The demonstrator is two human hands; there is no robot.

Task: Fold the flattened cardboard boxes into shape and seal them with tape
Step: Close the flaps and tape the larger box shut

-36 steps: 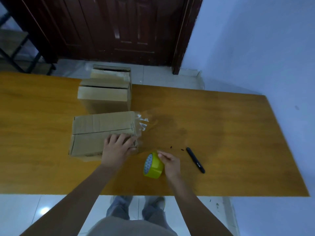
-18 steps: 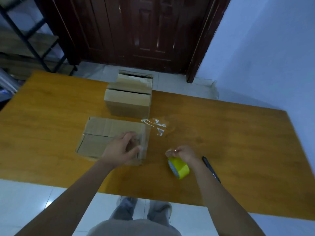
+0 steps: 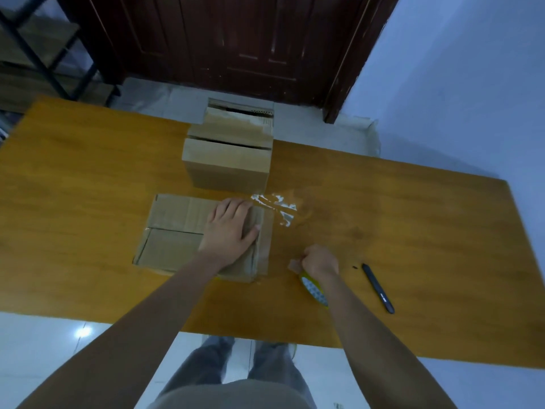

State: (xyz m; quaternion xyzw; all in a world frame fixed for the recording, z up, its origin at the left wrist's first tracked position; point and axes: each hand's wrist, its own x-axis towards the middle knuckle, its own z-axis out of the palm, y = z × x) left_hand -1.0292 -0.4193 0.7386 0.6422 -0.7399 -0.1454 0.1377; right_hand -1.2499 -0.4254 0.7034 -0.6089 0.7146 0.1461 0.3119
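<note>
We noted the left hand (image 3: 228,231) lying flat, fingers straight, on the brown folded cardboard box (image 3: 177,231) at the middle of the orange wooden table (image 3: 413,231), presumably to steady it. The right hand (image 3: 320,261) gripped the yellow tape roll (image 3: 314,290) just beside; whether tape ran to the box was unclear.

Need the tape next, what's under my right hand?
The yellow tape roll pokes out beneath your right hand, which grips it. Most of the roll is covered by hand and forearm.
</note>
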